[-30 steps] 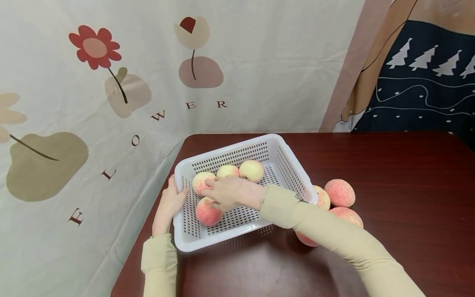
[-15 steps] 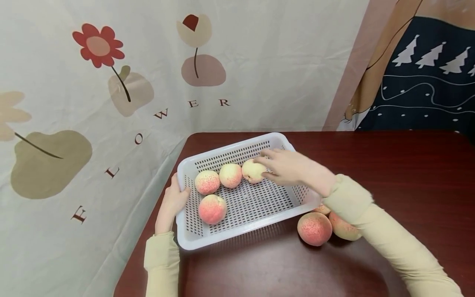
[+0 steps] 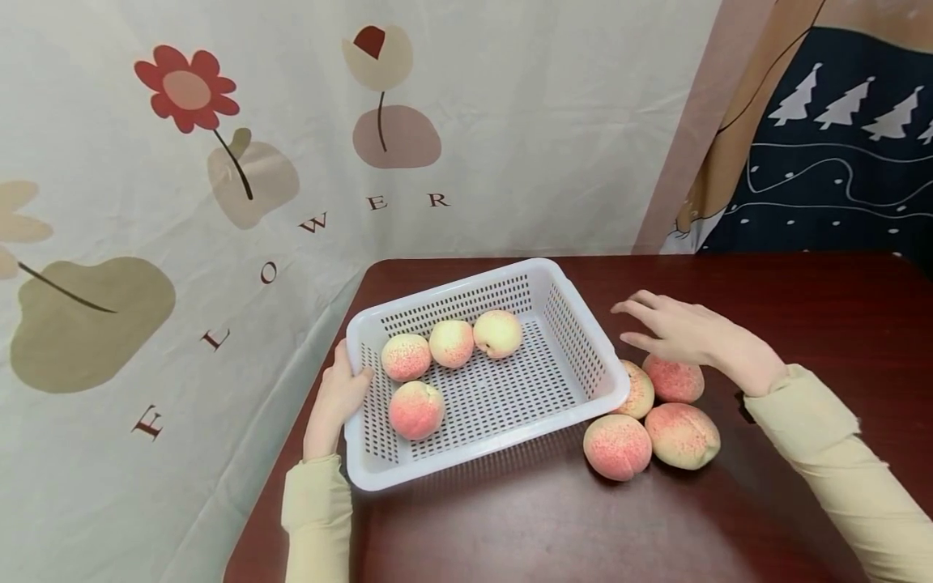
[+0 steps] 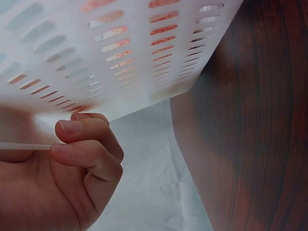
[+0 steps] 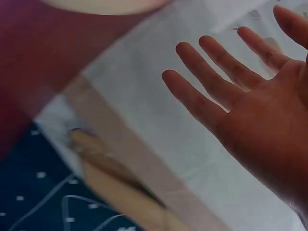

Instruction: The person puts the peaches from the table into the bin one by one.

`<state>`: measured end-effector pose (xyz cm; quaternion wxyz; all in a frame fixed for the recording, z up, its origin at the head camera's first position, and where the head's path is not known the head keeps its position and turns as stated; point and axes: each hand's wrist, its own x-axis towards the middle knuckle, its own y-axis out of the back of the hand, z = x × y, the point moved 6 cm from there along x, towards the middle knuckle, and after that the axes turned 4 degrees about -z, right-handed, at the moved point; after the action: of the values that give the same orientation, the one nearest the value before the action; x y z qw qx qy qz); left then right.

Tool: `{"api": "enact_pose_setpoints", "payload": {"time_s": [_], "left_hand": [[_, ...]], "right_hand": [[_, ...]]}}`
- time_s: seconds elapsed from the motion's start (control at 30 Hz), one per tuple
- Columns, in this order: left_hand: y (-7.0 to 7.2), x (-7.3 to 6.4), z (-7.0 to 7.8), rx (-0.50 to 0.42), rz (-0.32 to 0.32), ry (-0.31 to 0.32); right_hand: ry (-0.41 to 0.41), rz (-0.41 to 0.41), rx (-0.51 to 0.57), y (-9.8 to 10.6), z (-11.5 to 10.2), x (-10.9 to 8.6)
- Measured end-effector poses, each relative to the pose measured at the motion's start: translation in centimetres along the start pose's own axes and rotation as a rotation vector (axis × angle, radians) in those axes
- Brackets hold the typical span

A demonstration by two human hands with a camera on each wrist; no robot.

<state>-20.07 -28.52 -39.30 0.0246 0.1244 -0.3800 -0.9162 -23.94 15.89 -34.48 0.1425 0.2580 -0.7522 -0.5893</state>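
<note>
My left hand [image 3: 339,398] grips the left rim of a white perforated plastic basket [image 3: 494,444], its thumb over the inside. In the left wrist view, the curled fingers [image 4: 91,156] show beneath the rim, beside the slotted wall. Inside the basket sit several peaches: a redder peach [image 3: 416,410] near the front left, and a row behind it ending in a pale peach [image 3: 498,334]. My right hand [image 3: 674,330] hovers over the peaches at the basket's right, with nothing in it. Its fingers [image 5: 207,84] are spread and fairly straight in the right wrist view.
Several peaches cluster by the basket's right front corner, among them a front peach [image 3: 617,447], a right peach [image 3: 682,436] and a rear peach [image 3: 674,382] partly under the right hand. A dark red-brown table [image 3: 802,324] meets a printed cloth [image 3: 547,162] behind.
My right hand has let go of a peach in the basket, lifted out and moved right to above the outside peaches. The left hand has kept its hold on the rim.
</note>
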Motion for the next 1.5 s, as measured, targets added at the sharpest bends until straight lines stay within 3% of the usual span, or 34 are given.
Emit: {"api": "enact_pose_setpoints", "payload": {"time_s": [0.23,0.4,0.63,0.87,1.1,1.5], "left_hand": [[0.0,-0.1,0.2,-0.003,-0.005,-0.008],[0.0,-0.1,0.2,-0.005,-0.004,-0.003],[-0.1,-0.1,0.0,-0.026,-0.009,-0.006],[-0.1,-0.1,-0.1,-0.029,-0.006,-0.01],[-0.1,-0.1,-0.1,-0.034,-0.008,-0.013],[-0.2,-0.1,0.0,-0.035,-0.006,-0.006]], "right_hand": [[-0.052,-0.107,0.159,-2.9,3.3,-1.7],[0.011,-0.145,0.281,-4.5,4.4,-2.1],[0.058,-0.167,0.299,-5.6,4.9,-2.0],[0.106,-0.139,0.244,-5.4,4.8,-1.8],[0.079,-0.122,0.253,-5.0,4.9,-1.5],[0.109,-0.034,0.196,-0.3,3.6,-0.2]]}}
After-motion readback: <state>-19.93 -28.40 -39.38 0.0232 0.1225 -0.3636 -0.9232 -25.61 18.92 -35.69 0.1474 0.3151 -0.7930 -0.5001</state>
